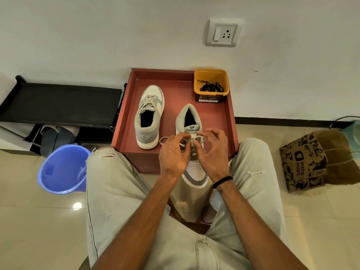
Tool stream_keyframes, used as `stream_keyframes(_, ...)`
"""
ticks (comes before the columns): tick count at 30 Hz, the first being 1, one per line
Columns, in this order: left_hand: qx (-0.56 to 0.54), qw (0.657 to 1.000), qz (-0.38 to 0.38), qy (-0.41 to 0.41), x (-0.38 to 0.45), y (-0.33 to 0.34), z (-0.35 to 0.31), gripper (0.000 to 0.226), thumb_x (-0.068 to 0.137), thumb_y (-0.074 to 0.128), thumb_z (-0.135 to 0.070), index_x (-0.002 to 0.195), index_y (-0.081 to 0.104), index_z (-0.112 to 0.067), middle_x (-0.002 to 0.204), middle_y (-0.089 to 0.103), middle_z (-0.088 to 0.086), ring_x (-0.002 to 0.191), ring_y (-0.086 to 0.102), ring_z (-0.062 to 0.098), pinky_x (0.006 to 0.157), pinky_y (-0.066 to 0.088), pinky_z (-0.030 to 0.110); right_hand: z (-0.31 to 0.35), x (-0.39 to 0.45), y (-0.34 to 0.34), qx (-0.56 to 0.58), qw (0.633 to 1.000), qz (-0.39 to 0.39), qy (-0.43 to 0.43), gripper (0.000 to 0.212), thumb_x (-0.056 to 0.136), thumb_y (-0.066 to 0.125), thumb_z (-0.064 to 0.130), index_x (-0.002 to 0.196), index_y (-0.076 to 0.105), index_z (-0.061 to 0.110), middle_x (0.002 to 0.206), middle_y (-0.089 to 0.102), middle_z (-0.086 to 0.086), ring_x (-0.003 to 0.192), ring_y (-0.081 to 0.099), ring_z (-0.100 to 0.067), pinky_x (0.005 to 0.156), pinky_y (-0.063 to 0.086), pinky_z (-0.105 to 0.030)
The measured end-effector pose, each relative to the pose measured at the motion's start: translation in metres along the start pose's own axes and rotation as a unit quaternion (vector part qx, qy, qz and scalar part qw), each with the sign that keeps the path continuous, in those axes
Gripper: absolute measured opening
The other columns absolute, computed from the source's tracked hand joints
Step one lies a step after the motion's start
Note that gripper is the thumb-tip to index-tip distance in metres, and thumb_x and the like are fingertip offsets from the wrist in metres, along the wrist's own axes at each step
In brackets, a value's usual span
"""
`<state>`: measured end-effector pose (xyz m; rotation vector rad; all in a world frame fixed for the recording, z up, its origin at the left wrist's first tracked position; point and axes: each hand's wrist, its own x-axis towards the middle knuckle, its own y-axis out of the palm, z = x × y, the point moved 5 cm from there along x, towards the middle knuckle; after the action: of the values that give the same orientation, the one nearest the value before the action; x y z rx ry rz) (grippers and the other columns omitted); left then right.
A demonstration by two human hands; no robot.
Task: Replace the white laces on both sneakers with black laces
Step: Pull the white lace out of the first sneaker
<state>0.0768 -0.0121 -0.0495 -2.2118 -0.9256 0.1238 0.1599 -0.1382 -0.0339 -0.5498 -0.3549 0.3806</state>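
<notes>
Both hands are at the near sneaker (194, 168), left hand (174, 154) and right hand (213, 152) pinching its white lace (164, 139); a hard tug could tighten the knot. Beyond, black laces (211, 87) wait in the yellow tub (211, 75).

Bare forearms — black wristband (222, 181), ripped pale jeans (109, 184).
</notes>
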Motion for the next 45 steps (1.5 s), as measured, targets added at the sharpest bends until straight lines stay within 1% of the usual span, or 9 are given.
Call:
stream_keyframes(10,-0.001,1.000,-0.003,-0.003,-0.001,-0.004,0.000,0.023,0.098,0.068,-0.038,0.120,0.069,-0.031,0.103,0.073,-0.011,0.082,0.067,0.003,0.073,0.059,0.027,-0.004,0.005,0.018,-0.106,0.994,0.028,-0.029,0.012,0.097,0.065,0.019,0.104,0.073,0.014,0.130,0.050,-0.005,0.123,0.044,-0.022,0.095,0.045,-0.031)
stream_keyframes(17,-0.040,0.999,-0.015,-0.028,-0.003,-0.007,-0.001,0.019,0.094,0.073,-0.029,0.113,0.073,-0.029,0.095,0.075,-0.013,0.079,0.069,0.001,0.073,0.061,0.029,-0.016,0.006,-0.006,0.119,0.985,-0.076,0.103,0.004,0.101,0.061,0.022,0.105,0.062,0.021,0.109,0.063,0.005,0.099,0.063,-0.007,0.086,0.056,-0.032)
stream_keyframes(21,-0.044,0.998,-0.012,-0.033,-0.003,-0.006,0.000,0.021,0.094,0.074,-0.028,0.114,0.073,-0.027,0.098,0.075,-0.012,0.079,0.070,0.001,0.073,0.062,0.027,-0.046,0.007,-0.011,0.380,0.873,-0.125,0.279,0.007,0.102,0.063,0.016,0.108,0.063,0.014,0.104,0.076,-0.006,0.098,0.072,-0.024,0.090,0.061,-0.048)
stream_keyframes(25,-0.047,0.998,-0.010,-0.046,-0.003,-0.006,0.000,0.022,0.093,0.074,-0.028,0.115,0.073,-0.029,0.097,0.076,-0.012,0.076,0.070,0.001,0.073,0.062,0.030,-0.035,0.003,-0.004,0.561,0.759,-0.066,0.324,0.015,0.103,0.059,0.016,0.117,0.056,0.011,0.114,0.075,-0.017,0.094,0.072,-0.028,0.089,0.058,-0.044)
stream_keyframes(27,-0.047,0.998,-0.004,-0.048,-0.003,-0.005,0.001,0.022,0.093,0.074,-0.029,0.115,0.073,-0.030,0.097,0.075,-0.013,0.076,0.070,0.001,0.073,0.063,0.032,-0.027,0.002,-0.004,0.540,0.779,-0.038,0.316,0.012,0.101,0.063,0.018,0.112,0.060,0.011,0.101,0.075,-0.013,0.082,0.070,-0.022,0.081,0.058,-0.039)
stream_keyframes(30,-0.044,0.998,-0.008,-0.034,-0.003,-0.006,0.001,0.022,0.094,0.073,-0.030,0.116,0.072,-0.031,0.099,0.075,-0.013,0.080,0.070,0.002,0.074,0.062,0.035,-0.018,0.007,-0.006,0.294,0.933,0.023,0.206,0.015,0.097,0.070,0.023,0.111,0.069,0.019,0.087,0.070,-0.003,0.074,0.064,-0.009,0.071,0.059,-0.028)
stream_keyframes(32,-0.043,0.999,-0.009,-0.019,-0.004,-0.006,0.000,0.024,0.095,0.072,-0.031,0.119,0.070,-0.032,0.101,0.075,-0.013,0.084,0.070,0.003,0.075,0.062,0.034,-0.007,0.007,0.000,0.097,0.989,0.086,0.065,0.023,0.096,0.072,0.029,0.118,0.071,0.025,0.083,0.065,0.005,0.073,0.059,-0.003,0.071,0.054,-0.019)
stream_keyframes(38,-0.053,0.998,-0.012,0.006,-0.006,-0.008,-0.002,0.032,0.098,0.069,-0.023,0.128,0.064,-0.033,0.099,0.074,-0.013,0.087,0.070,0.005,0.075,0.059,0.023,-0.006,0.003,0.016,-0.063,0.989,0.132,-0.020,0.023,0.100,0.066,0.029,0.120,0.072,0.020,0.088,0.048,0.009,0.077,0.048,-0.006,0.069,0.038,-0.016)
stream_keyframes(45,-0.045,0.999,-0.013,0.007,-0.005,-0.007,-0.002,0.032,0.097,0.069,-0.024,0.127,0.063,-0.033,0.099,0.074,-0.012,0.086,0.070,0.005,0.074,0.061,0.031,-0.016,0.007,0.003,0.085,0.991,0.052,0.086,0.004,0.099,0.068,0.027,0.100,0.067,0.023,0.107,0.060,0.003,0.094,0.061,-0.003,0.082,0.053,-0.017)
